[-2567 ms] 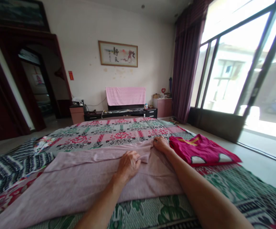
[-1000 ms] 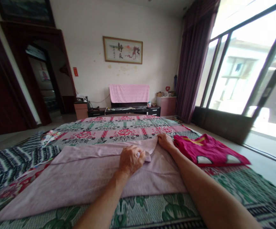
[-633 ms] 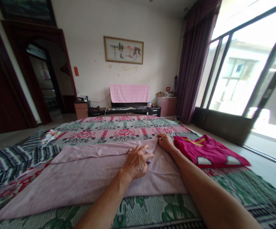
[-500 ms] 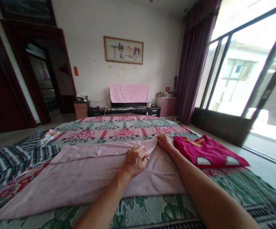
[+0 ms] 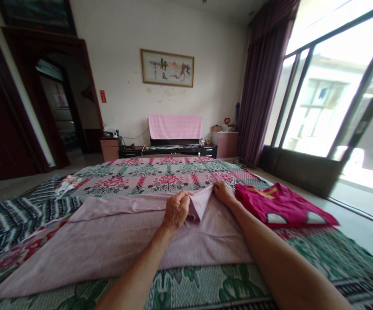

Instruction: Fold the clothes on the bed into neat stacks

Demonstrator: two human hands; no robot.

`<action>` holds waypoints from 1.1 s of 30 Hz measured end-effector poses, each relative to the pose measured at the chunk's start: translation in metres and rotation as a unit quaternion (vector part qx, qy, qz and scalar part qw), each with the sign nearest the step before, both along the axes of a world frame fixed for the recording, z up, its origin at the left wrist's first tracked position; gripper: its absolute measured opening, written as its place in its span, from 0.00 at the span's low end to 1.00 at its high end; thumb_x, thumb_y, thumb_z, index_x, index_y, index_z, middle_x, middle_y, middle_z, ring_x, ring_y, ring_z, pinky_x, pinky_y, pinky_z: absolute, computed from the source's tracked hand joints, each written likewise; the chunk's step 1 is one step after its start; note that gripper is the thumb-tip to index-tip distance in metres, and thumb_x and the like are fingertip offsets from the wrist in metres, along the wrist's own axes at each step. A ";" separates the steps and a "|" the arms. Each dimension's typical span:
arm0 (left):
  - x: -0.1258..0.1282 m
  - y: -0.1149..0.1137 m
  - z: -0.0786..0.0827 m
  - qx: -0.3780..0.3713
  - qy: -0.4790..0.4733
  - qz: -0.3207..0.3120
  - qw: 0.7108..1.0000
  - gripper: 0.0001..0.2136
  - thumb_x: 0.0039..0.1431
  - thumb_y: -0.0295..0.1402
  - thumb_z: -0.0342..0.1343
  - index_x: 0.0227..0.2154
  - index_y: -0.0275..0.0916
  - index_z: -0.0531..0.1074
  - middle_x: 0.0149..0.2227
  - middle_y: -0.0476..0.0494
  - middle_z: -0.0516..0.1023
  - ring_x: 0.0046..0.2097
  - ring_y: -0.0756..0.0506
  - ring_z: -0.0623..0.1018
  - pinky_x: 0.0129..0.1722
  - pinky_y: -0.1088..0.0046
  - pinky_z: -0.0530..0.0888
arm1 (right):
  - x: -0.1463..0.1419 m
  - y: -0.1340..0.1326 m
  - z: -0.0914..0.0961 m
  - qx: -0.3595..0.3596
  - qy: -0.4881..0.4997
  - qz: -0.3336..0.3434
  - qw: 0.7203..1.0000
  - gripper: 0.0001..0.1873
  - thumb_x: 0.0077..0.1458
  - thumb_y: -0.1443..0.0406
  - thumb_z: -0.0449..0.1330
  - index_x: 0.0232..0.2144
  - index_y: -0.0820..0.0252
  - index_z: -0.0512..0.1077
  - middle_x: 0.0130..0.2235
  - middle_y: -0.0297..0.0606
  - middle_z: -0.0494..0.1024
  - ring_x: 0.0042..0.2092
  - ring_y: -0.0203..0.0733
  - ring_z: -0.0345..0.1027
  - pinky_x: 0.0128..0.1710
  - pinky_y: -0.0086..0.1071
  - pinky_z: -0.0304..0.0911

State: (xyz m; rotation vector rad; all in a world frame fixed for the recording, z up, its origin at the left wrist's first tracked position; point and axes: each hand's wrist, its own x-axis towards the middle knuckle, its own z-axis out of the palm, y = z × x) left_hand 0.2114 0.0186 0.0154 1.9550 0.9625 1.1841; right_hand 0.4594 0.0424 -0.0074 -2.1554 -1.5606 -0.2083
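A pale pink garment (image 5: 109, 241) lies spread across the bed, its far edge folded over toward me. My left hand (image 5: 176, 210) is closed on a bit of this cloth near the middle and lifts it, so a pointed flap stands up beside the fingers. At the garment's far right corner, my right hand (image 5: 224, 192) pinches the edge of the fabric; its fingertips are partly hidden. Just right of that hand sits a folded magenta garment (image 5: 289, 204) with white patches and yellow trim.
The patterned bedspread (image 5: 170, 170) covers the bed under everything. A black-and-white striped cloth (image 5: 21, 215) is heaped at the left. Beyond the bed stands a low black cabinet (image 5: 130, 152), with a pink cloth (image 5: 175, 126) draped over something on it. Glass doors (image 5: 322, 112) are at the right.
My left hand has gone from resting on the cloth to raising a pinched flap of it, shifting slightly left and up. My right hand stays at the corner.
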 end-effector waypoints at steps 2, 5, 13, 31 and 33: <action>-0.001 0.002 0.000 -0.011 -0.015 -0.010 1.000 0.17 0.54 0.34 0.44 0.37 0.39 0.77 0.17 0.53 0.68 0.23 0.51 0.68 0.25 0.77 0.64 | 0.000 0.000 0.000 0.000 0.001 -0.001 1.000 0.18 0.55 0.67 0.49 0.39 0.57 0.78 0.40 0.41 0.80 0.44 0.43 0.72 0.43 0.29 0.60; -0.005 0.003 0.001 0.012 -0.032 0.008 0.999 0.13 0.52 0.34 0.48 0.35 0.39 0.76 0.24 0.51 0.75 0.27 0.50 0.72 0.29 0.77 0.67 | -0.002 0.000 0.001 0.001 0.011 -0.006 1.000 0.19 0.54 0.68 0.49 0.40 0.55 0.78 0.42 0.39 0.80 0.45 0.42 0.72 0.44 0.28 0.60; -0.015 -0.003 0.015 0.148 0.134 -0.078 0.977 0.05 0.47 0.32 0.55 0.21 0.39 0.72 0.25 0.49 0.74 0.28 0.51 0.71 0.31 0.76 0.68 | 0.000 0.000 0.002 0.011 0.032 -0.016 0.999 0.19 0.53 0.68 0.50 0.40 0.55 0.78 0.42 0.40 0.80 0.46 0.44 0.72 0.45 0.30 0.61; -0.035 0.028 -0.024 -0.019 0.121 -0.086 0.989 0.12 0.46 0.33 0.57 0.36 0.37 0.75 0.35 0.45 0.79 0.37 0.48 0.77 0.38 0.74 0.72 | -0.056 -0.077 0.057 -0.245 0.043 0.323 0.913 0.19 0.37 0.74 0.61 0.35 0.57 0.79 0.31 0.31 0.80 0.32 0.34 0.69 0.31 0.23 0.60; -0.037 0.027 -0.023 -0.025 0.124 -0.093 0.988 0.13 0.44 0.33 0.59 0.36 0.37 0.75 0.36 0.45 0.80 0.37 0.48 0.77 0.38 0.74 0.73 | -0.061 -0.082 0.051 -0.241 0.033 0.346 0.906 0.20 0.38 0.73 0.62 0.37 0.56 0.79 0.31 0.30 0.79 0.31 0.33 0.68 0.31 0.23 0.59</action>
